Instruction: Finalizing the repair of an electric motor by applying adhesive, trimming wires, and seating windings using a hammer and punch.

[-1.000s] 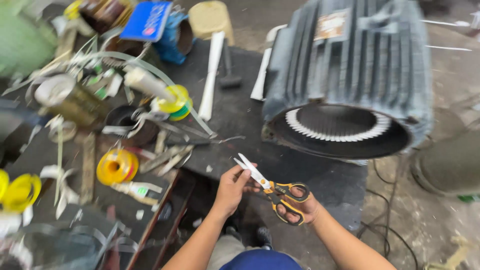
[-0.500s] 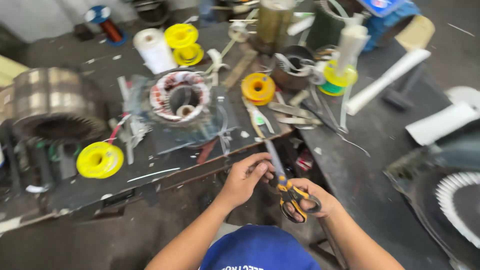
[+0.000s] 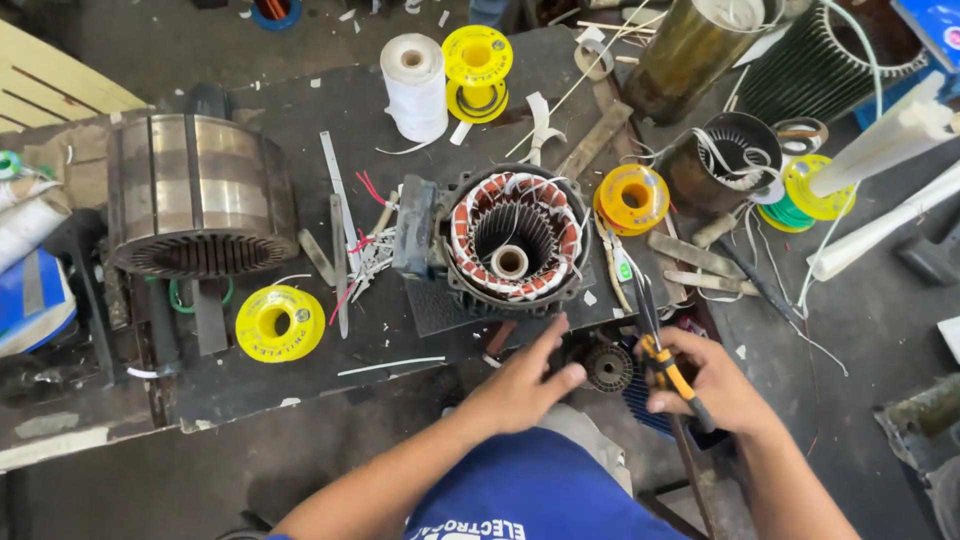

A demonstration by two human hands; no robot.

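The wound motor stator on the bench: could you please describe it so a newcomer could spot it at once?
Start at the dark workbench and go to its middle, just above the left hand. There stands the wound stator, opening upward. Unlike the bare grey stator to its left, it carries copper coils bound with white tape.

Head cam, steep downward, close over workbench (image 3: 300,100); single view.

Right hand (image 3: 715,385) gripping yellow-handled scissors (image 3: 660,345), blades aimed toward twelve o'clock. Left hand (image 3: 525,380) spread at the workbench (image 3: 330,100) edge, fingertips just below the wound stator (image 3: 512,240). Yellow tape spool (image 3: 279,322) lying at nine o'clock of the hands.
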